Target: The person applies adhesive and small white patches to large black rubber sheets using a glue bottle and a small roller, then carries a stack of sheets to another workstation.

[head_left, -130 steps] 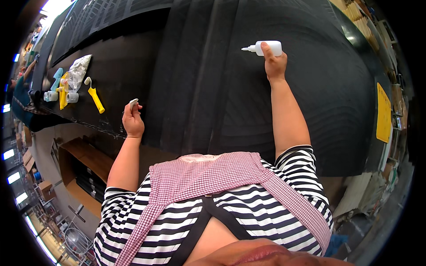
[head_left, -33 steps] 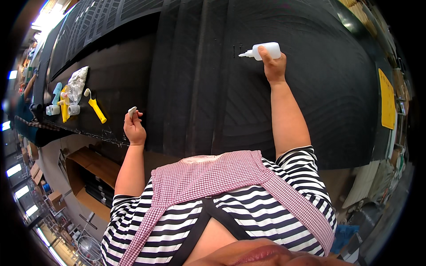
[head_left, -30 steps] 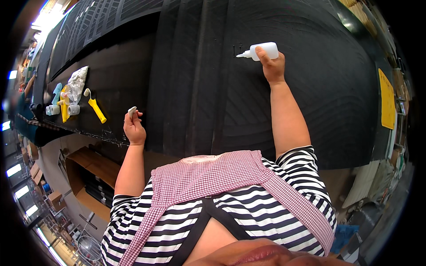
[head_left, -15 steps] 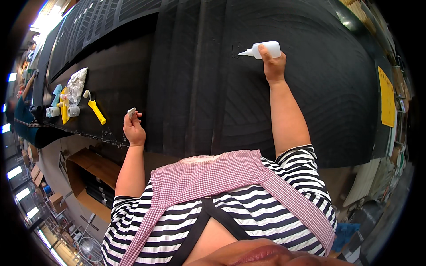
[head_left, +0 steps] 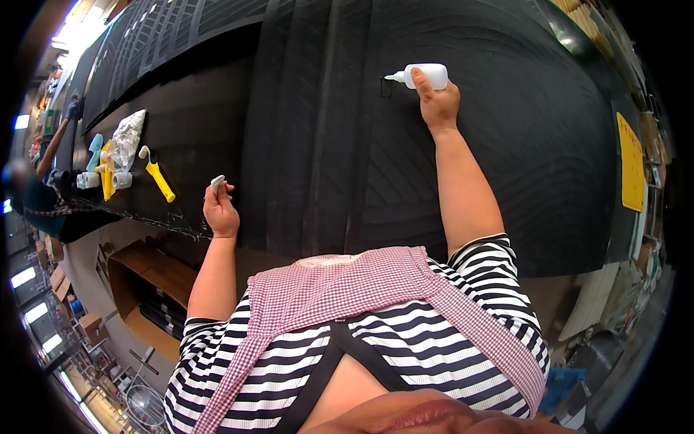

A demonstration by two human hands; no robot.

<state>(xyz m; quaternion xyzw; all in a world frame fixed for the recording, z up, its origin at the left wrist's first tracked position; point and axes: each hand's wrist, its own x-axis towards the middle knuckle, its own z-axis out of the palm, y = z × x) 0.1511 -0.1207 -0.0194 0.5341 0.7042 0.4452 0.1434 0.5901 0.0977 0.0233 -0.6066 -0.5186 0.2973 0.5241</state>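
Observation:
In my right hand point(head_left: 439, 105) lies a white squeeze bottle point(head_left: 428, 75), tipped sideways with its narrow nozzle pointing left. The nozzle tip is close to the top edge of a small dark rectangular outline point(head_left: 386, 88) on the black sheet point(head_left: 463, 188). Whether the tip touches the sheet, I cannot tell. My left hand point(head_left: 221, 211) is closed on a small white scrap point(head_left: 217, 182), pinched at the fingertips near the front of the table; its exact kind does not show.
Left of my left hand lie a yellow-handled roller point(head_left: 159, 181), a crumpled clear plastic bag point(head_left: 129, 137), tape rolls point(head_left: 121, 179) and a light-blue tool point(head_left: 95, 150). A yellow panel point(head_left: 630, 163) is at the right edge. Another person point(head_left: 45, 195) stands far left.
My right hand has moved the bottle slightly left and up, its nozzle passing along the outline's upper side. The left hand is nearly still. The person at far left has shifted.

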